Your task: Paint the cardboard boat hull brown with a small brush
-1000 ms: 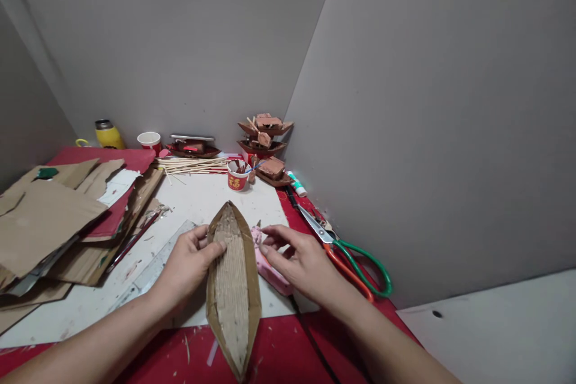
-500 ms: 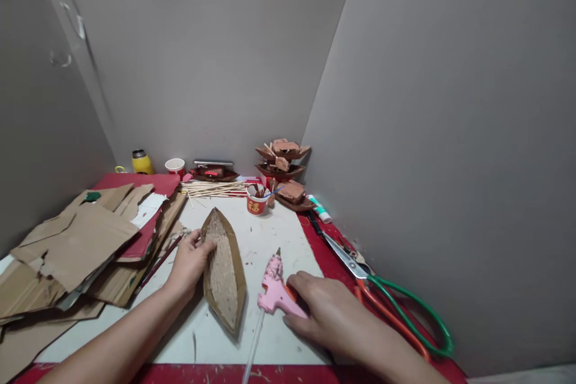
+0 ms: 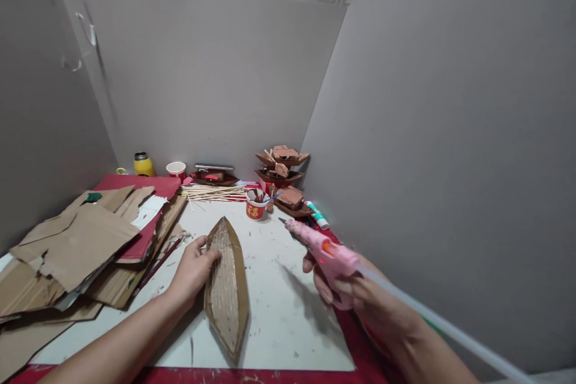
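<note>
A cardboard boat hull [image 3: 226, 291], pointed at both ends and lined with ribbed card, lies on the white board [image 3: 279, 324] in front of me. My left hand [image 3: 193, 270] grips its left edge near the far tip. My right hand [image 3: 351, 294] is closed around a pink hot glue gun [image 3: 321, 246], lifted off the table to the right of the hull. The gun's nozzle points away toward the back, and a clear glue stick [image 3: 450, 330] juts out behind it.
A pile of cardboard sheets [image 3: 76, 246] covers the left side. At the back stand a yellow flask [image 3: 143, 164], two red paper cups [image 3: 255, 204], a bundle of thin sticks [image 3: 211, 192], stacked brown model boats [image 3: 282, 162] and a glue tube [image 3: 318, 215]. Grey partition walls close in the desk.
My right hand moved from the hull's side to the glue gun lying on the board, grasped it and lifted it up to the right. My left hand kept hold of the hull.
</note>
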A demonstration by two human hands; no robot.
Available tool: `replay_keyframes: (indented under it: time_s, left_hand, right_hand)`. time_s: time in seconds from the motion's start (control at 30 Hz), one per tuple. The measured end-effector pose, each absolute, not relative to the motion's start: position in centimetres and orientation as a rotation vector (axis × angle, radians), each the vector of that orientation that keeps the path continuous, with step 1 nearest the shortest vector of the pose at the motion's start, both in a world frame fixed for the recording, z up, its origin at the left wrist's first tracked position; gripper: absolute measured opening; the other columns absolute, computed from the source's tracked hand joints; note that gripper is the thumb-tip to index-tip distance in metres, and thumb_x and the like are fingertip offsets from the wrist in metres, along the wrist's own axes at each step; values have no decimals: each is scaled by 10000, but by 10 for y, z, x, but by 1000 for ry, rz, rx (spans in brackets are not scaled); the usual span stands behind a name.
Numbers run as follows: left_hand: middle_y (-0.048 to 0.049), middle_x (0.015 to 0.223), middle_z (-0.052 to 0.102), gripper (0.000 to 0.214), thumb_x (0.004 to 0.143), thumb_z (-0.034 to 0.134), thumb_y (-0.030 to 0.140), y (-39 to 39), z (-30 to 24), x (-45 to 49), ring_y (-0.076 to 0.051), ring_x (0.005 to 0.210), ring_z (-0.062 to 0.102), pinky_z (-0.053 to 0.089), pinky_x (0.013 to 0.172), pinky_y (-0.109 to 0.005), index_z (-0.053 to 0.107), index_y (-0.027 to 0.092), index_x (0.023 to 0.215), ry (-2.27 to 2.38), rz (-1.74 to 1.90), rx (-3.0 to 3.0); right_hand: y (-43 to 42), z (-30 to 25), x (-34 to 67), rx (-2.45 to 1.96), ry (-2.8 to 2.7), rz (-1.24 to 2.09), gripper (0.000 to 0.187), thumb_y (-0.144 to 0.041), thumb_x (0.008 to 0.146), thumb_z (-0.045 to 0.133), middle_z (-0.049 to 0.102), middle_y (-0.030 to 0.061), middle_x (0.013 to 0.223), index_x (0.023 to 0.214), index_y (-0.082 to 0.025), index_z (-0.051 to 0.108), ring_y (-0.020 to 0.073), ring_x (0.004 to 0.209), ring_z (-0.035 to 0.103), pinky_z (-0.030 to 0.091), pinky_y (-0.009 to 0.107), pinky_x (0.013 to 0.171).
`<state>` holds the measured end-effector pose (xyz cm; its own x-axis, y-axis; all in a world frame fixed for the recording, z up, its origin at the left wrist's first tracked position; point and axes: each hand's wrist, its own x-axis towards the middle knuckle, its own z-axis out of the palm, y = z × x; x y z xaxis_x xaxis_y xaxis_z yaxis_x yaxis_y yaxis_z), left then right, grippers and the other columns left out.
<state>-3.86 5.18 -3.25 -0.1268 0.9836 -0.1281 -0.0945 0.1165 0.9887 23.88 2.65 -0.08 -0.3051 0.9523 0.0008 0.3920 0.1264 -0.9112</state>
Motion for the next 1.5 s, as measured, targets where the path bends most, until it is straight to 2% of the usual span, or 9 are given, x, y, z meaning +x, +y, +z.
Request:
replay_keyframes:
  time_s: [0.2, 0.3, 0.4, 0.57, 0.7, 0.97, 1.13, 1.33, 1.5]
  left_hand:
    - [-46, 810, 752, 300, 735, 649, 250, 35, -31, -21, -206, 672, 697, 524, 644, -284, 644, 154, 1020, 1162, 1124, 1031]
    - [-67, 845, 762, 376, 722, 683, 286, 29, -33, -15, -229, 706, 707, 538, 671, -308, 645, 138, 1067, 1137, 1095, 1059]
    - [-57, 829, 754, 386, 716, 676, 284, 25, -36, -11, -225, 693, 693, 542, 686, -316, 649, 129, 1068, 1128, 1076, 1097]
    - [14, 675, 670, 355, 717, 640, 241, 22, -41, -9, -202, 656, 646, 518, 671, -288, 653, 127, 1053, 1188, 1068, 1150]
    - [27, 658, 640, 381, 731, 636, 243, 23, -43, -9, -206, 703, 646, 502, 683, -276, 639, 123, 1093, 1249, 1077, 1163]
    - [-24, 793, 734, 363, 755, 598, 274, 22, -35, -7, -212, 720, 690, 522, 633, -272, 613, 141, 1092, 1212, 1081, 1152]
    - [-54, 837, 748, 358, 734, 620, 283, 23, -28, -9, -211, 701, 693, 532, 639, -281, 608, 136, 1060, 1186, 1106, 1138]
    - [-7, 715, 702, 340, 711, 639, 272, 24, -30, -8, -203, 668, 670, 509, 602, -260, 634, 147, 1027, 1208, 1107, 1129]
    - [47, 621, 613, 307, 715, 645, 261, 19, -37, -5, -182, 619, 625, 495, 614, -257, 641, 165, 1007, 1195, 1061, 1156]
  right_hand:
    - [8, -15, 214, -1170, -1668, 1234, 336, -519, 868, 566, 571, 29, 642, 859, -203, 680, 182, 579, 553, 496, 293, 514]
    - [4, -12, 203, -1120, -1775, 1119, 317, -456, 908, 566, 707, 86, 903, 1053, -226, 730, 250, 872, 657, 558, 357, 783]
    - [5, -10, 198, -1057, -1935, 871, 385, -391, 957, 498, 710, 93, 1115, 1272, -231, 651, 260, 1090, 641, 484, 393, 1012]
    - [6, -21, 200, -1166, -1953, 662, 249, -364, 954, 502, 655, 32, 747, 947, -211, 698, 208, 743, 646, 560, 316, 749]
    - [5, -26, 201, -1233, -1949, 600, 253, -366, 947, 514, 574, -2, 651, 778, -213, 624, 158, 582, 547, 490, 265, 557]
    - [7, -24, 202, -1190, -2026, 663, 297, -306, 953, 508, 737, 60, 950, 1192, -253, 677, 250, 946, 696, 565, 341, 852]
    - [6, -24, 201, -1187, -2040, 690, 360, -273, 945, 511, 747, 48, 1019, 1279, -290, 644, 263, 1034, 695, 565, 353, 906]
    - [2, -21, 200, -1210, -2034, 677, 304, -302, 932, 514, 736, 55, 928, 1182, -276, 685, 266, 931, 705, 573, 343, 813]
    - [1, -23, 198, -1257, -2021, 621, 206, -331, 934, 502, 623, 19, 696, 866, -224, 664, 189, 661, 615, 507, 279, 618]
